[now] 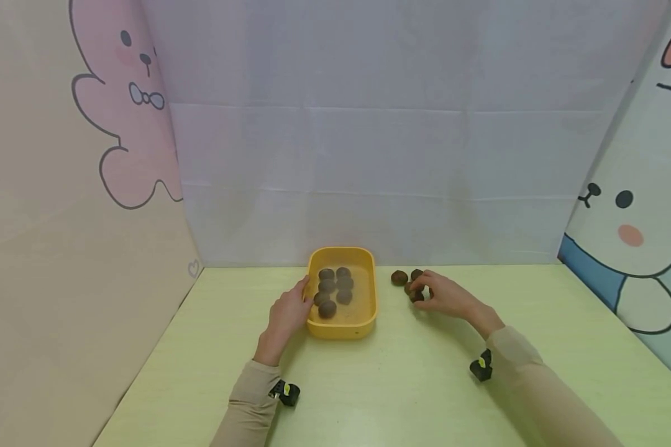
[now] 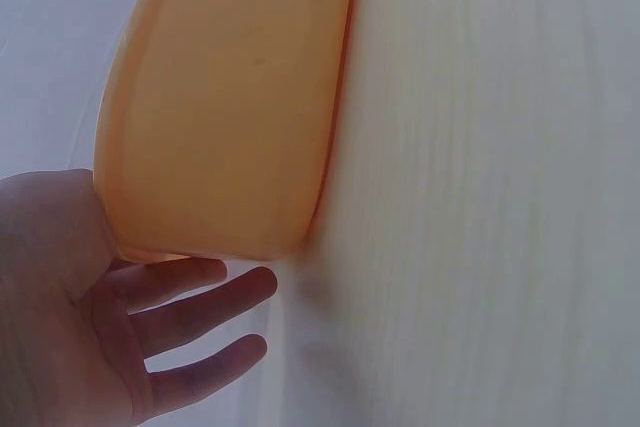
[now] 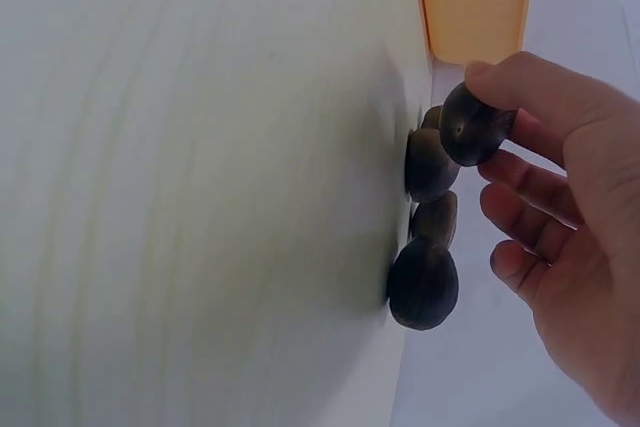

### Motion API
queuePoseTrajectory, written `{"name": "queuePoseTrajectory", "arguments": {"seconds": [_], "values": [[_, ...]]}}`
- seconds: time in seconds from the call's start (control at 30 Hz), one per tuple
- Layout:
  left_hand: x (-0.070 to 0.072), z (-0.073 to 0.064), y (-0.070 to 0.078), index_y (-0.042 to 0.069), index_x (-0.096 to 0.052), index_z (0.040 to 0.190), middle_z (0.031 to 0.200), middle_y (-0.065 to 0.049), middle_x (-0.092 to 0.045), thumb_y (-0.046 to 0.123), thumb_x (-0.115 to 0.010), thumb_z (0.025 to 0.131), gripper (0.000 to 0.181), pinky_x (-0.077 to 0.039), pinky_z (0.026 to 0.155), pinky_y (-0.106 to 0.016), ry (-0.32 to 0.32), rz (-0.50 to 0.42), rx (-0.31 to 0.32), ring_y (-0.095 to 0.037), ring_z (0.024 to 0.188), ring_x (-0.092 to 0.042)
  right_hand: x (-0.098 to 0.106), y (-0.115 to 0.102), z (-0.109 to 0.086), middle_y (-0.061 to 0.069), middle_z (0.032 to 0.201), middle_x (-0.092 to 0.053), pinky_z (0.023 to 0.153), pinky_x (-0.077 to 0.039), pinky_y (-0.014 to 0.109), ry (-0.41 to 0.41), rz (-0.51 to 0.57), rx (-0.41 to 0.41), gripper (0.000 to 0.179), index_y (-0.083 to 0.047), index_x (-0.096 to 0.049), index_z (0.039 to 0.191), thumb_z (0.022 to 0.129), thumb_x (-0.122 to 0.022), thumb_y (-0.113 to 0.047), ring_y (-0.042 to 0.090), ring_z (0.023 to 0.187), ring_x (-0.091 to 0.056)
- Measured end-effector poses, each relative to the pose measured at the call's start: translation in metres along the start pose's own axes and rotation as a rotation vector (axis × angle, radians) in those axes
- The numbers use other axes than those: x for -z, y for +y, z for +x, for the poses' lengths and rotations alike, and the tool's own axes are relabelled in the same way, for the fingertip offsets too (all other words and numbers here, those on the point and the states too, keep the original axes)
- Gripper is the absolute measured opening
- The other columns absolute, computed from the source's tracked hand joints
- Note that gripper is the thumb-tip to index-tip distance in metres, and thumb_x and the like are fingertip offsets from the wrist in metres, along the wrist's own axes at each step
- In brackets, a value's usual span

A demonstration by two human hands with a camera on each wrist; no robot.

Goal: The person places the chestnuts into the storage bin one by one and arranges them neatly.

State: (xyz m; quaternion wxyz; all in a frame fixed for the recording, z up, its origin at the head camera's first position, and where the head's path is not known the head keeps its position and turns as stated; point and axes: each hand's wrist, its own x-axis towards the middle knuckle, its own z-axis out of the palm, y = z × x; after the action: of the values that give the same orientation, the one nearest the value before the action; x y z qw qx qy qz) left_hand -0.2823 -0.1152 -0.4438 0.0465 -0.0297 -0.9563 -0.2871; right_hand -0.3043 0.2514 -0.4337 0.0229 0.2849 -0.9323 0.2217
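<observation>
A yellow plastic box (image 1: 341, 333) stands on the table with several dark brown chestnuts (image 1: 327, 309) inside. My left hand (image 1: 288, 312) grips its left side near the rim; in the left wrist view the box (image 2: 225, 107) hides part of the thumb and index finger, while the other fingers spread loosely beyond its end. Right of the box, my right hand (image 1: 450, 298) pinches a chestnut (image 3: 472, 127) between thumb and index finger, off the tabletop. Close by that hand lie several more chestnuts (image 3: 423, 282) in a small cluster, one (image 1: 399, 278) a little to the left.
The pale yellow-green table (image 1: 369, 397) runs back to a white cloth wall (image 1: 369, 155) just behind the box and the loose chestnuts. Side panels with cartoon animals (image 1: 637, 236) border the table at left and right. Each wrist carries a small black camera (image 1: 481, 367).
</observation>
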Motion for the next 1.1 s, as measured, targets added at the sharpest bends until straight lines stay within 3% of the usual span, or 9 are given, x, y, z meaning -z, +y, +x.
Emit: {"name": "queuePoseTrajectory", "arguments": {"seconds": [0.17,0.37,0.57,0.7,0.83,1.1], "values": [[-0.001,0.001,0.0,0.014,-0.044,0.15,0.074,-0.011,-0.062,0.019,-0.053,0.096,0.056,-0.034,0.046,-0.031,0.004,0.001,-0.009,-0.019,0.05,-0.042,0.003,-0.009,0.003,0.005,0.1,-0.061,0.072,-0.046,0.029,0.038,0.003,0.058,0.026,-0.008,-0.071,0.108,0.085,-0.075,-0.019,0.026,0.085,-0.057],[-0.001,0.001,0.001,0.015,-0.044,0.151,0.079,-0.014,-0.065,0.02,-0.054,0.096,0.056,-0.034,0.046,-0.031,0.006,0.002,-0.007,-0.019,0.05,-0.042,0.002,-0.015,0.008,0.005,0.099,-0.062,0.075,-0.049,0.031,0.08,0.0,0.084,0.028,-0.009,-0.069,0.107,0.084,-0.076,-0.023,0.022,0.085,-0.06],[-0.002,0.001,-0.001,0.015,-0.044,0.151,0.079,-0.014,-0.065,0.02,-0.054,0.096,0.056,-0.034,0.045,-0.031,0.01,0.004,-0.01,-0.018,0.05,-0.042,-0.003,-0.027,0.015,0.007,0.098,-0.065,0.073,-0.05,0.029,0.144,0.111,0.103,0.028,-0.01,-0.068,0.109,0.085,-0.076,-0.022,0.025,0.082,-0.06],[-0.002,0.001,-0.002,0.014,-0.044,0.151,0.078,-0.013,-0.064,0.02,-0.054,0.096,0.056,-0.034,0.045,-0.031,0.01,0.005,-0.01,-0.019,0.05,-0.042,-0.006,-0.04,0.022,0.004,0.096,-0.066,0.07,-0.047,0.025,0.168,0.146,0.14,0.027,-0.011,-0.069,0.108,0.085,-0.077,-0.022,0.02,0.079,-0.056],[-0.002,0.001,-0.002,0.015,-0.044,0.151,0.083,-0.015,-0.066,0.02,-0.054,0.096,0.056,-0.034,0.046,-0.031,0.012,0.009,-0.007,-0.019,0.051,-0.043,-0.009,-0.052,0.028,-0.002,0.097,-0.066,0.072,-0.048,0.027,0.174,0.118,0.158,0.027,-0.013,-0.07,0.108,0.084,-0.078,-0.022,0.013,0.081,-0.054],[-0.001,0.0,0.0,0.014,-0.046,0.15,0.084,-0.016,-0.067,0.019,-0.055,0.095,0.055,-0.034,0.047,-0.032,0.021,0.022,-0.016,-0.02,0.052,-0.044,-0.015,-0.071,0.041,0.0,0.1,-0.067,0.073,-0.05,0.033,0.167,0.076,0.204,0.03,-0.01,-0.069,0.11,0.084,-0.078,-0.023,0.019,0.081,-0.057]]}}
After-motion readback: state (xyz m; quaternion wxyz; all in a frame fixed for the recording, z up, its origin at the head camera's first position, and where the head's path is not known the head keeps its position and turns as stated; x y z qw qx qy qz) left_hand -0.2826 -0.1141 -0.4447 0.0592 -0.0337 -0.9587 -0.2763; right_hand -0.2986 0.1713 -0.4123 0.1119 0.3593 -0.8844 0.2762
